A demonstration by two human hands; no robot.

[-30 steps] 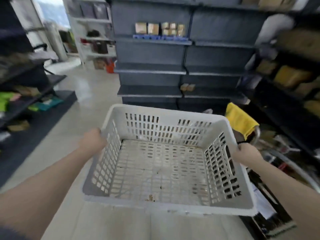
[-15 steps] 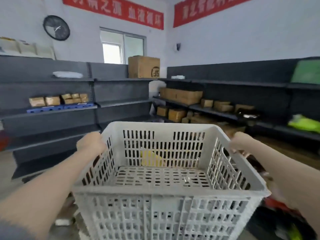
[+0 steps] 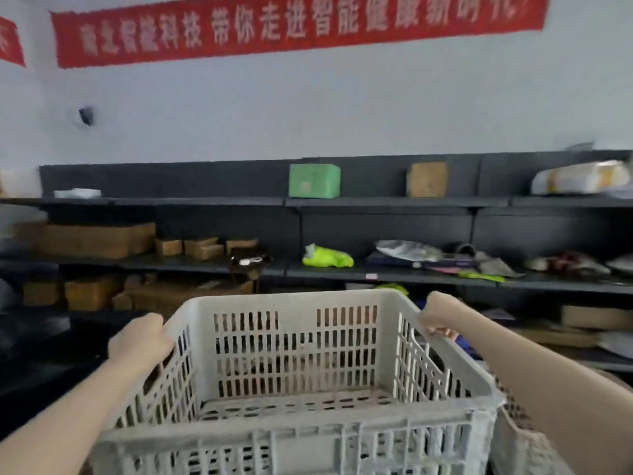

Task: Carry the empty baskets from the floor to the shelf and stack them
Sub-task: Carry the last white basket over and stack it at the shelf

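Currently the basket (image 3: 294, 368) fills the lower centre of the frame: white slotted plastic, held roughly level, nothing inside it. Left hand (image 3: 138, 346) is at lower left, fingers curled over the left rim and clamped on it near the far corner. Right hand (image 3: 442, 315) is right of centre, fingers folded under the right rim near its far corner, also clamped on it. Both forearms run in from the bottom corners.

A second slotted white basket (image 3: 520, 437) shows at lower right, just beside the held one, partly hidden by the right forearm; can't tell whether the two touch.

Behind, dark shelving (image 3: 376, 202) spans the middle of the frame, well beyond the basket. Top shelf: green box (image 3: 314, 180) at centre, brown box (image 3: 427, 180) to its right, a pale bundle (image 3: 579, 178) at far right. Middle shelf: cardboard boxes (image 3: 89, 240) at left, a neon yellow item (image 3: 328, 259) at centre, mixed clutter at right, too blurred to name. Lower shelf at left holds more cardboard boxes.

Red banner (image 3: 294, 25) with pale characters runs across the top of the frame on a white wall (image 3: 308, 108); a small dark fixture (image 3: 85, 115) is mounted at upper left. The whole frame is soft with blur.
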